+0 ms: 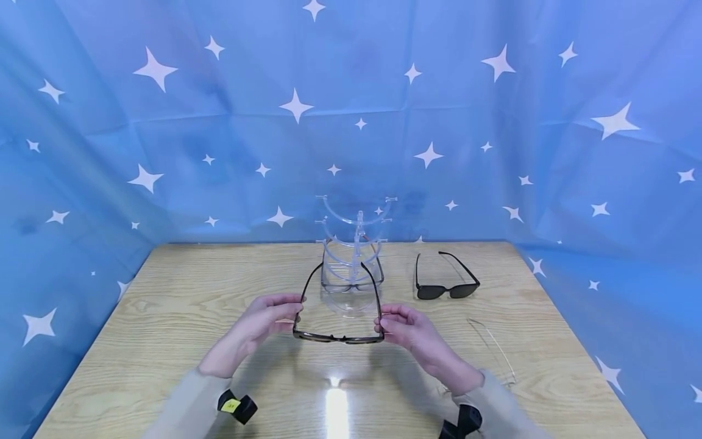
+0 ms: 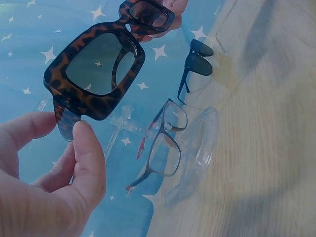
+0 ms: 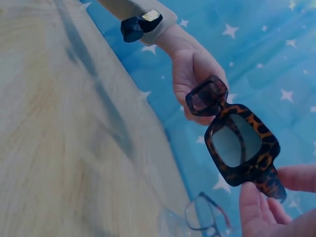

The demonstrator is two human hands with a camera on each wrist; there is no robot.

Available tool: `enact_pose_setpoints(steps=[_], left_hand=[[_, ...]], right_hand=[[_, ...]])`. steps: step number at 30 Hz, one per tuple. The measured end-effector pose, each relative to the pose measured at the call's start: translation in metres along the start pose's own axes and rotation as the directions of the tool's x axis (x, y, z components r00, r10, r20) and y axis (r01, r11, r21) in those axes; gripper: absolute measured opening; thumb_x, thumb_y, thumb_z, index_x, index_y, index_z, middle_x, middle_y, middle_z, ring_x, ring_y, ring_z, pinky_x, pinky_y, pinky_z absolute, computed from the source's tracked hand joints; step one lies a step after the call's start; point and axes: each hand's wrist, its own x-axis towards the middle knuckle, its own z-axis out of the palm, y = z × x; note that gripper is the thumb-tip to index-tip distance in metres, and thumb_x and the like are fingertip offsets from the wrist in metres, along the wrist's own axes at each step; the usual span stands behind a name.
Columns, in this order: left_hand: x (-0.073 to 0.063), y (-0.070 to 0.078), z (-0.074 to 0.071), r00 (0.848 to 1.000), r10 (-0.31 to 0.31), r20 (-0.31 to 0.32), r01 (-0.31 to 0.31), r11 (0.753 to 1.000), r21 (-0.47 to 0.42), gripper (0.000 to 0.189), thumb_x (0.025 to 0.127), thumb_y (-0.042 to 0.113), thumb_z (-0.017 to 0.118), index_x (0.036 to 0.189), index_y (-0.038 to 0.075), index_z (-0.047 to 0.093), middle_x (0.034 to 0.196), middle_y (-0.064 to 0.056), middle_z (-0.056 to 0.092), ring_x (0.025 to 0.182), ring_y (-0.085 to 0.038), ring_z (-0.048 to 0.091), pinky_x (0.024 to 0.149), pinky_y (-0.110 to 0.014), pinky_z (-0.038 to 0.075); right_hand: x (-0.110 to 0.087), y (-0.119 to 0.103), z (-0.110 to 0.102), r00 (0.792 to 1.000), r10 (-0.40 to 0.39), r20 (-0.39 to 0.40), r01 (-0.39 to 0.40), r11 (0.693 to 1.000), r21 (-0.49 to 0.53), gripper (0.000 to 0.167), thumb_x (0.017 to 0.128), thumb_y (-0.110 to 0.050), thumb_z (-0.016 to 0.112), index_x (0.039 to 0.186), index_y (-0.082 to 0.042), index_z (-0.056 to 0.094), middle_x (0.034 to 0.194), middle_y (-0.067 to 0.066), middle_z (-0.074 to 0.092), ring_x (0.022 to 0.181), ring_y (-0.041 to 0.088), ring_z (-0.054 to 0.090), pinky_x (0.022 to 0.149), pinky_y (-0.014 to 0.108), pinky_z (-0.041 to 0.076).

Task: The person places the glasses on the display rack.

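Tortoiseshell sunglasses [image 2: 54, 81] with thick rectangular frames are held up in front of a clear display stand [image 1: 358, 244], temples unfolded and pointing toward it. My left hand [image 1: 269, 320] pinches one temple near its hinge, between thumb and fingers. At the opposite side, my right hand [image 1: 408, 329] pinches the other temple close to the hinge. On the stand's lower tier sits a pair of dark-framed eyeglasses [image 2: 164, 143] with reddish temple tips. The upper curved arms of the stand hold no glasses.
Black sunglasses [image 1: 448, 291] lie unfolded on the wooden table [image 1: 219, 274], right of the stand. Thin-rimmed glasses [image 1: 496, 344] lie nearer, partly hidden by my right forearm. A blue star-patterned cloth [image 1: 247, 140] hangs behind and beside the table.
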Motion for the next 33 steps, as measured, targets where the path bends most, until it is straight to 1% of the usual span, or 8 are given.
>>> enact_pose_setpoints(steps=[5, 7, 13, 17, 20, 24, 29, 33], left_hand=[[0.011, 0.001, 0.003, 1.000, -0.014, -0.003, 0.014, 1.000, -0.026, 0.044, 0.089, 0.011, 0.059, 0.125, -0.012, 0.048, 0.098, -0.002, 0.060, 0.082, -0.011, 0.056, 0.074, -0.025, 0.052], [0.016, 0.003, 0.006, 1.000, -0.019, -0.006, 0.019, 0.999, -0.045, 0.044, 0.089, 0.011, 0.060, 0.125, -0.012, 0.048, 0.098, -0.001, 0.059, 0.081, -0.011, 0.056, 0.075, -0.025, 0.052], [0.029, 0.009, 0.011, 1.000, -0.020, 0.001, 0.020, 0.995, -0.093, 0.045, 0.089, 0.009, 0.059, 0.126, -0.013, 0.045, 0.090, 0.002, 0.059, 0.075, -0.008, 0.055, 0.071, -0.022, 0.051], [0.040, 0.011, 0.012, 1.000, -0.020, 0.001, 0.020, 0.993, -0.115, 0.043, 0.090, 0.007, 0.057, 0.125, -0.013, 0.045, 0.087, 0.002, 0.059, 0.073, -0.007, 0.057, 0.070, -0.022, 0.051], [0.047, 0.012, 0.010, 1.000, -0.028, 0.002, 0.028, 0.987, -0.157, 0.040, 0.091, 0.006, 0.056, 0.125, -0.012, 0.045, 0.086, 0.002, 0.061, 0.072, -0.007, 0.058, 0.070, -0.021, 0.051], [0.056, 0.016, 0.010, 0.999, -0.043, -0.001, 0.042, 0.979, -0.200, 0.041, 0.092, 0.005, 0.054, 0.127, -0.012, 0.043, 0.083, 0.003, 0.062, 0.071, -0.007, 0.059, 0.069, -0.020, 0.051], [0.067, 0.020, 0.011, 0.999, -0.044, -0.026, 0.037, 0.973, -0.228, 0.045, 0.092, 0.006, 0.054, 0.130, -0.013, 0.041, 0.081, 0.003, 0.063, 0.072, -0.007, 0.060, 0.069, -0.020, 0.052], [0.075, 0.023, 0.013, 0.996, -0.046, -0.078, 0.025, 0.966, -0.257, 0.043, 0.092, 0.006, 0.055, 0.129, -0.011, 0.043, 0.078, 0.004, 0.063, 0.068, -0.005, 0.059, 0.066, -0.017, 0.051]], right_hand=[[0.006, -0.007, -0.008, 1.000, -0.019, 0.007, 0.020, 1.000, -0.016, 0.041, 0.090, -0.003, 0.057, 0.123, 0.014, 0.040, 0.096, 0.003, 0.062, 0.090, 0.013, 0.062, 0.082, 0.027, 0.052], [0.009, -0.010, -0.011, 1.000, -0.020, -0.003, 0.020, 1.000, -0.018, 0.039, 0.090, -0.002, 0.057, 0.122, 0.013, 0.042, 0.095, 0.003, 0.063, 0.089, 0.013, 0.063, 0.081, 0.026, 0.053], [0.018, -0.018, -0.021, 1.000, -0.006, -0.017, 0.006, 1.000, -0.025, 0.038, 0.091, -0.002, 0.056, 0.123, 0.013, 0.042, 0.094, 0.002, 0.064, 0.088, 0.011, 0.063, 0.079, 0.024, 0.053], [0.027, -0.024, -0.026, 1.000, -0.002, -0.017, 0.002, 1.000, -0.030, 0.038, 0.092, -0.004, 0.056, 0.123, 0.012, 0.042, 0.097, 0.005, 0.064, 0.089, 0.011, 0.063, 0.079, 0.024, 0.053], [0.036, -0.027, -0.029, 1.000, -0.002, -0.020, 0.001, 1.000, -0.029, 0.036, 0.092, -0.005, 0.056, 0.122, 0.011, 0.044, 0.098, 0.005, 0.065, 0.090, 0.012, 0.063, 0.080, 0.024, 0.052], [0.047, -0.029, -0.032, 0.999, 0.007, -0.040, -0.008, 1.000, -0.028, 0.034, 0.093, -0.005, 0.054, 0.122, 0.010, 0.044, 0.099, 0.005, 0.065, 0.090, 0.012, 0.062, 0.080, 0.024, 0.052], [0.061, -0.033, -0.037, 0.998, 0.022, -0.064, -0.025, 0.999, -0.047, 0.037, 0.095, -0.005, 0.052, 0.126, 0.011, 0.041, 0.097, 0.003, 0.063, 0.088, 0.011, 0.062, 0.078, 0.022, 0.052], [0.072, -0.037, -0.038, 0.997, 0.025, -0.076, -0.028, 0.999, -0.041, 0.038, 0.095, -0.005, 0.050, 0.128, 0.012, 0.040, 0.095, 0.003, 0.063, 0.084, 0.009, 0.062, 0.077, 0.022, 0.052]])
